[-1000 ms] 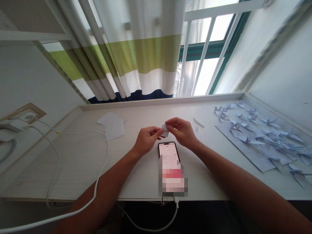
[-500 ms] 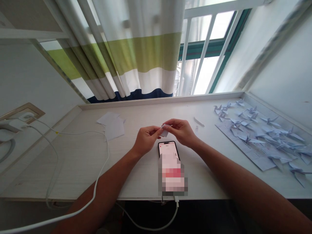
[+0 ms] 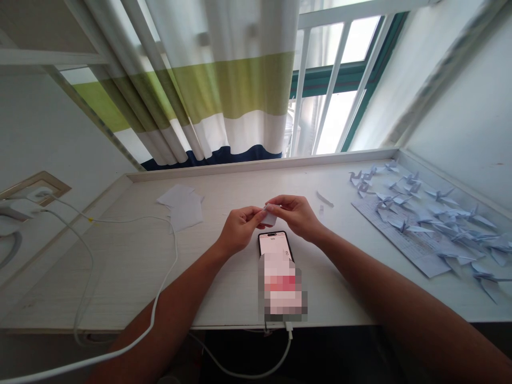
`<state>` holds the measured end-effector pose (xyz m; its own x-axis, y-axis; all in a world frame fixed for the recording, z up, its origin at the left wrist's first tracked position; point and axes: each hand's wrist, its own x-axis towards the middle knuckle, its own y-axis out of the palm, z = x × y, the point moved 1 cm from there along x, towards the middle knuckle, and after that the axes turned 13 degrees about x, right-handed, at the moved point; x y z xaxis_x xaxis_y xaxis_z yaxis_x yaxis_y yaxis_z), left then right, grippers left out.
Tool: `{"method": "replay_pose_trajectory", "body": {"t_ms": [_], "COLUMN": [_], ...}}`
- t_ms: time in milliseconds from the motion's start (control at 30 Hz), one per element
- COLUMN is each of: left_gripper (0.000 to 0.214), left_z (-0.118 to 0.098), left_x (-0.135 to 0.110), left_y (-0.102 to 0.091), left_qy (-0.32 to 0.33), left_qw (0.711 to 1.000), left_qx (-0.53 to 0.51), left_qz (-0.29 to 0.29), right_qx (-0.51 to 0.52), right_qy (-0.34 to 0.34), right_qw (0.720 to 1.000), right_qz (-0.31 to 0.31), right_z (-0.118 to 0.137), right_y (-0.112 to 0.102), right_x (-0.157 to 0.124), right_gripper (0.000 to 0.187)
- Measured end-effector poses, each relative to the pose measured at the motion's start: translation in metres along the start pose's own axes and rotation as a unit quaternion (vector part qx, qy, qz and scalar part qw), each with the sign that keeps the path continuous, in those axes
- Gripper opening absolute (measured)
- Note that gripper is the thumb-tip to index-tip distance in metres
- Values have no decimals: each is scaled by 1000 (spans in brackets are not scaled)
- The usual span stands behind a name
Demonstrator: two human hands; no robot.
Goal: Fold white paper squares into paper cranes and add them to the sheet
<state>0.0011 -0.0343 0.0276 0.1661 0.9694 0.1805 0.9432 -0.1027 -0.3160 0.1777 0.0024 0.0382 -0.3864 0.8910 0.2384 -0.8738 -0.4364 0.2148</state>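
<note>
A small folded piece of white paper (image 3: pixel 270 219) is pinched between my two hands, just past the top end of a phone. My left hand (image 3: pixel 242 226) grips its left edge between thumb and fingers. From the right, my right hand (image 3: pixel 298 214) presses its upper corner with thumb and forefinger. The fingers partly cover the paper, so its folds cannot be made out. Below the hands lies the phone (image 3: pixel 276 246), screen up and lit, its lower part pixelated.
White paper squares (image 3: pixel 186 208) lie left of my hands. Several folded paper cranes (image 3: pixel 404 224) crowd the right side, some on a printed sheet (image 3: pixel 424 258). Thin paper scraps (image 3: pixel 325 199) lie beyond my right hand. A white cable (image 3: pixel 176 250) crosses over my left forearm; another plugs into the phone.
The view has shifted very slightly. Both hands keep their pinch on the folded paper, with only a tiny movement of the fingers.
</note>
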Motion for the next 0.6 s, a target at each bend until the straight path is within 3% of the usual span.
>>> {"method": "replay_pose_trajectory", "body": {"t_ms": [233, 500, 600], "left_gripper": [38, 45, 45], "left_z": [2, -6, -6], "left_x": [0, -3, -2], "left_y": [4, 7, 9], "left_qy": [-17, -59, -64], "left_qw": [999, 992, 993], "left_qx": [-48, -72, -79], "left_qz": [15, 81, 66], "right_qx": [17, 38, 57], "right_qy": [1, 9, 17], "right_qw": [1000, 999, 998], "right_qz": [-7, -24, -15], "right_z": [3, 0, -1], "right_y": [2, -2, -3], "right_x": [-1, 2, 3], "right_gripper": [23, 24, 26]}}
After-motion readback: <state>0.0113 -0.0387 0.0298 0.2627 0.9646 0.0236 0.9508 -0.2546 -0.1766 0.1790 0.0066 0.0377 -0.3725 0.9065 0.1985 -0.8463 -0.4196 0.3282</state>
